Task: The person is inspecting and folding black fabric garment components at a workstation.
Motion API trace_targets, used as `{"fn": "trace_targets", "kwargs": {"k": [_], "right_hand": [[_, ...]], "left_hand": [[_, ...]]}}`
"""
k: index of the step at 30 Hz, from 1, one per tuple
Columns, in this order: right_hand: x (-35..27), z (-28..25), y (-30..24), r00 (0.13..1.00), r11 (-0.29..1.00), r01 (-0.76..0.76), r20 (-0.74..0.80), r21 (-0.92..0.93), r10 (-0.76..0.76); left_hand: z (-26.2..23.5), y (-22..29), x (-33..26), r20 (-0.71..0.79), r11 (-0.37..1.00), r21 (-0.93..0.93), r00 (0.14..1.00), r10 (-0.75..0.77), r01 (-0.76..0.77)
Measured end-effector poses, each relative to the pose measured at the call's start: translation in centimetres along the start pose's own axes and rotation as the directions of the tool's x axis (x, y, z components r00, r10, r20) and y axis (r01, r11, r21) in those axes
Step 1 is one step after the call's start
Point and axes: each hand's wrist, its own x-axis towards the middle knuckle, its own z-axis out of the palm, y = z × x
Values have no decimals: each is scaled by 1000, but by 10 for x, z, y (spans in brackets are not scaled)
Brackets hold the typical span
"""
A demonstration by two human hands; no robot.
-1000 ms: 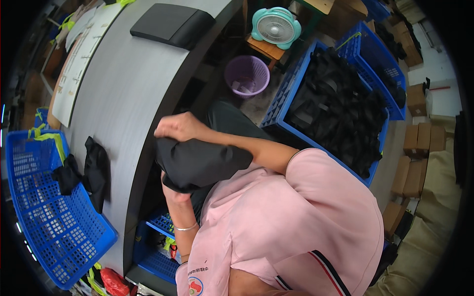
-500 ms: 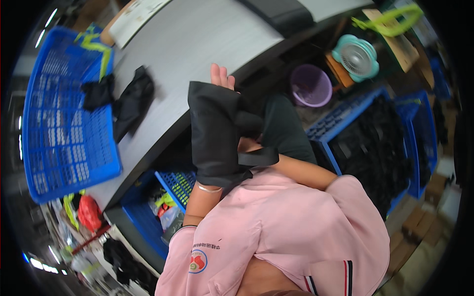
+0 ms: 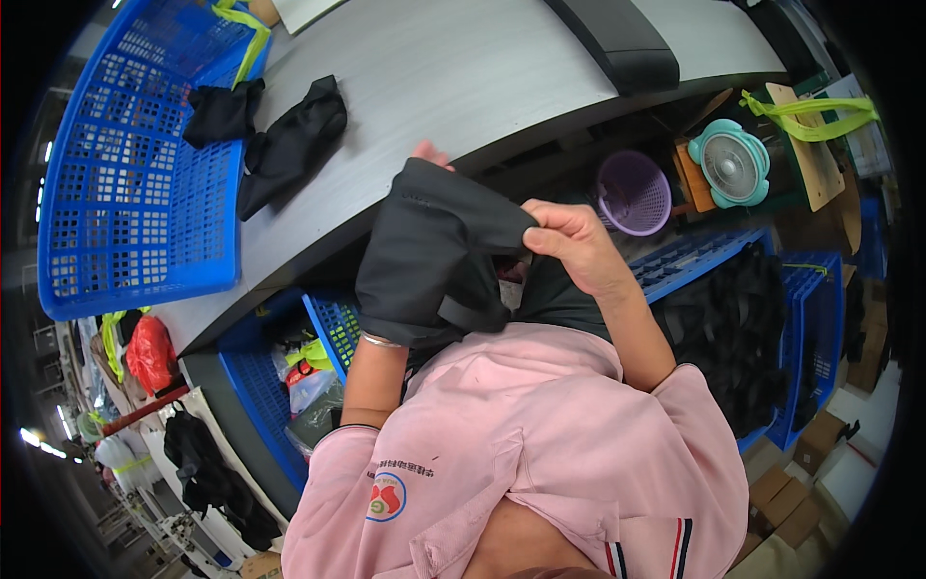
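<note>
A black fabric sleeve (image 3: 415, 256) with a strap loop at its lower edge is drawn over my left forearm and hand. From its far end only the fingertips of my left hand (image 3: 431, 154) stick out, stretched and holding nothing that shows; the fabric hides the palm. My right hand (image 3: 569, 246) pinches the sleeve's right corner between thumb and fingers, pulling the cloth taut sideways. Both hands are in front of my body, near the edge of the grey table (image 3: 434, 87). Two black fabric pieces lie on the table: a long one (image 3: 299, 145) and a smaller one (image 3: 224, 113).
A blue plastic basket (image 3: 145, 193) stands at the left. Below the table, another blue basket (image 3: 260, 405) holds bagged items. To the right are a purple bin (image 3: 634, 193), a turquoise fan (image 3: 730, 164) and a crate heaped with black fabric pieces (image 3: 723, 328). A black case-like object (image 3: 617, 48) lies at the far side.
My right hand has come out from beside the sleeve and now grips its right corner, stretching it rightward. The left fingers show less beyond the sleeve. The whole view has shifted.
</note>
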Motion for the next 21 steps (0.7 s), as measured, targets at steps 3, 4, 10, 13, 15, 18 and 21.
{"fn": "trace_targets", "kwargs": {"k": [3, 4, 10, 13, 15, 18, 21], "right_hand": [[15, 11, -19, 974, 986, 157, -173, 51, -146], [26, 3, -21, 955, 979, 201, -218, -28, -202], [60, -33, -17, 870, 982, 128, -460, -139, -178], [35, -27, -17, 853, 959, 114, -469, -259, -228], [22, -19, -11, 882, 866, 125, -345, -484, -321], [24, -11, -15, 832, 630, 168, -234, -759, -504], [32, -9, -26, 881, 697, 222, -167, -682, -444]], "left_hand": [[-14, -54, -2, 113, 903, -417, 992, -62, 104], [-15, -60, -4, 131, 937, -341, 991, -36, 79], [-26, -68, -37, 218, 977, 170, 972, 89, -128], [-30, -69, -50, 247, 879, 421, 961, 125, -222], [-34, -73, -49, 253, 831, 498, 958, 134, -248], [-38, -85, -45, 356, 696, 613, 917, 179, -374], [-40, -109, -52, 315, 955, 229, 942, 112, -190]]}}
